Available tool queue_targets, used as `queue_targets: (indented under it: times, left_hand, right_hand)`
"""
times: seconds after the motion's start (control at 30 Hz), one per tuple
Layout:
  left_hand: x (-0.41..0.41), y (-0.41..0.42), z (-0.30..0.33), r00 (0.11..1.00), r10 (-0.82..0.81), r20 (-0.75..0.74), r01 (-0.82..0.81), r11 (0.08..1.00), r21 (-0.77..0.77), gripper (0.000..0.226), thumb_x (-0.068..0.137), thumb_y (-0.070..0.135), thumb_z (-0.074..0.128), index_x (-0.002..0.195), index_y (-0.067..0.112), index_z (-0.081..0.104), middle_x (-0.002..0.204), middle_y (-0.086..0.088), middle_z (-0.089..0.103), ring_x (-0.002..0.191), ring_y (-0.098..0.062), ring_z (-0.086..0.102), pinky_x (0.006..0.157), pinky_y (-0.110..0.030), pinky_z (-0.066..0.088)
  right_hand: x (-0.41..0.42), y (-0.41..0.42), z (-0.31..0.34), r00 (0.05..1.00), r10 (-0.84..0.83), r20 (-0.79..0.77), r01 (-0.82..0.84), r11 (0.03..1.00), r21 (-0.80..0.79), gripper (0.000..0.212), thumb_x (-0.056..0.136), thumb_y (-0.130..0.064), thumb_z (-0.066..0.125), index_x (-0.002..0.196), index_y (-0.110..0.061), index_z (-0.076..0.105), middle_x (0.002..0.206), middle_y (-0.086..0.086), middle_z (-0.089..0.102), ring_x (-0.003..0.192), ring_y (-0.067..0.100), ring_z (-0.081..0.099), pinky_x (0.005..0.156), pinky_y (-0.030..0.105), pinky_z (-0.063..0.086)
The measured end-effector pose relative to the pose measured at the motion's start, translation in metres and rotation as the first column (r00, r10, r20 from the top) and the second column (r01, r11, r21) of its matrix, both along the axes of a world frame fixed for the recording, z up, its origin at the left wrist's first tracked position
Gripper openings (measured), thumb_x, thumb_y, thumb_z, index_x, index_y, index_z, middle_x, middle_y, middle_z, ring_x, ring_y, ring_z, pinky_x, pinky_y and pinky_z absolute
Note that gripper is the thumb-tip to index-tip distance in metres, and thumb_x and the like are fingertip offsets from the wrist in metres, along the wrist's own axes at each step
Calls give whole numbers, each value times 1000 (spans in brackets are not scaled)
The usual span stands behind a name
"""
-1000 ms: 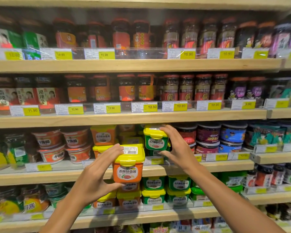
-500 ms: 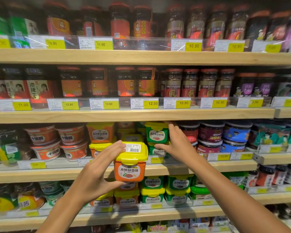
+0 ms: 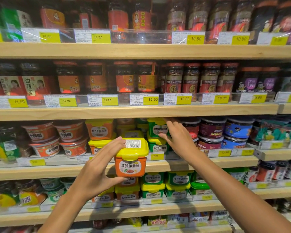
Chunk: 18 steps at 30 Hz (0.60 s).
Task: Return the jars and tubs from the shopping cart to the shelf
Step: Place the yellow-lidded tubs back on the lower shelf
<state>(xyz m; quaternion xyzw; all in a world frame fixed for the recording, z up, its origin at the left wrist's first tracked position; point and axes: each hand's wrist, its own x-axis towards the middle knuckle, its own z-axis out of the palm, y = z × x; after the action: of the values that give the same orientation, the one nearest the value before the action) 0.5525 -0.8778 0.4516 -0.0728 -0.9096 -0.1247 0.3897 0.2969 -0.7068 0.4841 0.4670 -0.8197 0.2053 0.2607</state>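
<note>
Left hand (image 3: 94, 175) held an orange tub (image 3: 130, 159) with a yellow lid in a wide-spread grip: fingers curved over the lid's left edge, next to the barcode sticker, thumb under the base. Tub was upright, label facing the camera, off the shelf and in front of the wooden edge of the third shelf (image 3: 208, 163).

Right hand (image 3: 178, 140) was up and to the right of that grip, reaching into the third shelf. Fingers lay over the top of the upper green tub (image 3: 157, 127), thumb against its right side near the bottom; the tub sat stacked on a second green tub (image 3: 156, 145). Whether the hand actually clamped it or only rested there could not be told for certain; fingers looked curled round it.

Directly behind the held tub: another yellow lid with a sticker, partly hidden. Up and left of the left grip: two stacked orange tubs (image 3: 99, 130) of the same brand, and further left red-and-white round tubs (image 3: 40, 133).

Right of the right hand: dark red and blue round tubs (image 3: 237, 128).

Below the left grip, on the fourth shelf: a row of orange and green tubs with yellow lids (image 3: 151, 190). Above both hands: two shelves of jars (image 3: 175, 79) behind yellow price tags (image 3: 150, 99).
</note>
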Motion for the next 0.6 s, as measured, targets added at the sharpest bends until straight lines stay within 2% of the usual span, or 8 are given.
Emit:
queue_targets:
  times: [0.1,0.17,0.23,0.3,0.33,0.4,0.5,0.6]
  left_hand:
    - [1,0,-1,1000,10,-3,-10,1000,-5,100,66,29,93,149,11,40,159,1,37,146,-18,38,110,-46,44]
    - [1,0,-2,1000,17,-10,-17,1000,-11,99,67,30,92,149,11,41,159,2,37,146,-18,37,112,-43,43]
    - [2,0,-4,999,29,-15,-30,999,-14,99,67,31,92,149,11,41,159,2,37,147,-18,37,113,-40,42]
    - [3,0,-6,999,46,-17,-46,999,-6,99,67,32,92,149,12,41,159,3,37,147,-17,37,114,-40,40]
    - [4,1,-6,999,51,-17,-51,999,4,99,67,31,93,149,12,41,159,2,37,147,-16,37,115,-40,40]
    - [3,1,-6,998,56,-17,-55,998,27,98,68,31,92,149,11,41,158,2,38,147,-16,36,115,-39,40]
    - [0,2,-2,997,75,-12,-74,996,54,96,69,31,92,149,11,41,158,2,38,147,-14,35,114,-37,41]
    - [-4,5,-1,997,82,-3,-81,995,66,96,69,32,90,149,12,41,158,3,38,148,-13,34,115,-37,40]
  right_hand:
    - [-1,-1,0,999,-16,48,15,1000,14,51,98,-38,59,135,-4,50,102,14,60,97,33,57,71,31,34]
    - [0,1,-2,1000,-14,27,14,1000,3,52,98,-39,59,135,-4,50,104,13,59,99,32,56,74,33,41]
    - [7,6,-9,999,32,-20,-34,997,-74,56,97,-40,60,139,-6,46,118,12,57,112,30,53,92,39,50]
    - [26,16,-17,985,168,25,-160,966,-206,61,98,-40,61,149,-14,39,145,5,46,138,21,39,116,34,35]
    - [39,21,-21,967,247,68,-222,941,-255,63,98,-40,61,152,-19,35,154,-2,38,146,13,30,120,28,26]
    - [66,27,-30,913,372,171,-313,903,-293,65,98,-43,60,154,-27,31,160,-14,29,149,2,23,119,22,23]
    - [94,26,-43,804,469,364,-359,873,-331,66,96,-50,58,153,-40,26,157,-26,27,145,-5,27,115,23,30]
    - [111,20,-47,684,542,488,-364,834,-415,68,94,-50,61,152,-45,25,152,-24,36,137,-5,40,108,24,42]
